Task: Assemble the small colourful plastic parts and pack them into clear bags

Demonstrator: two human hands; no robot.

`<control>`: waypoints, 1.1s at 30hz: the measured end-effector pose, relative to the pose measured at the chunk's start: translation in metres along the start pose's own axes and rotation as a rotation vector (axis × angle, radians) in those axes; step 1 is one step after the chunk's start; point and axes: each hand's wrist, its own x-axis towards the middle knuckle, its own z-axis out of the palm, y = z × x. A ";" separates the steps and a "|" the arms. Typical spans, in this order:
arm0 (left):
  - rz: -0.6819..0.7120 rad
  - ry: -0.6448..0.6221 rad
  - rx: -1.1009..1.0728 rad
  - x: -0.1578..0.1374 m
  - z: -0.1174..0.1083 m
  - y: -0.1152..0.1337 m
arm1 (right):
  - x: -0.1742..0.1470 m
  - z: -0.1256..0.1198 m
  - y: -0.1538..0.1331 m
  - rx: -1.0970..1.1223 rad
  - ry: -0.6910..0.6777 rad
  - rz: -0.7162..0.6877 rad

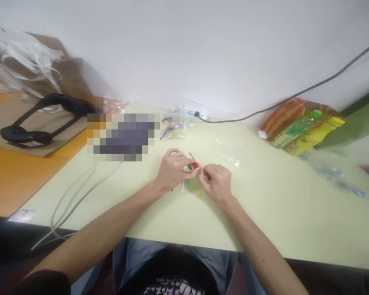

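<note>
- Frame centre: a thin red piece (195,164), pinched between thumb and fingers of the left hand (174,167).
- Right hand (217,181): fingertips bunched at its lower end; gripping or merely touching, I cannot tell.
- Just below: slender green stick (190,186), yellow stick (199,190).
- Upper centre: crinkled clear plastic bag (186,132).

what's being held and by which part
A small red piece: the left hand pinches its lower part; whether the right hand grips it cannot be told.
</note>
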 end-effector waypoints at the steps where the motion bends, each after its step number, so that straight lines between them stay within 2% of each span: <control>1: -0.001 0.001 -0.005 0.000 0.000 0.001 | 0.000 0.000 0.000 -0.003 0.004 -0.001; 13: -0.016 -0.003 0.000 0.003 -0.005 0.006 | 0.000 -0.001 -0.003 -0.012 -0.035 0.021; 20: -0.016 0.025 0.014 0.001 -0.006 0.008 | -0.001 0.001 0.001 0.022 0.017 0.010; 26: 0.017 0.058 -0.022 0.002 -0.007 0.009 | 0.000 -0.006 0.023 0.026 0.077 0.165; 33: -0.023 -0.112 -0.057 0.000 -0.005 0.006 | -0.010 -0.013 0.030 0.021 0.007 0.265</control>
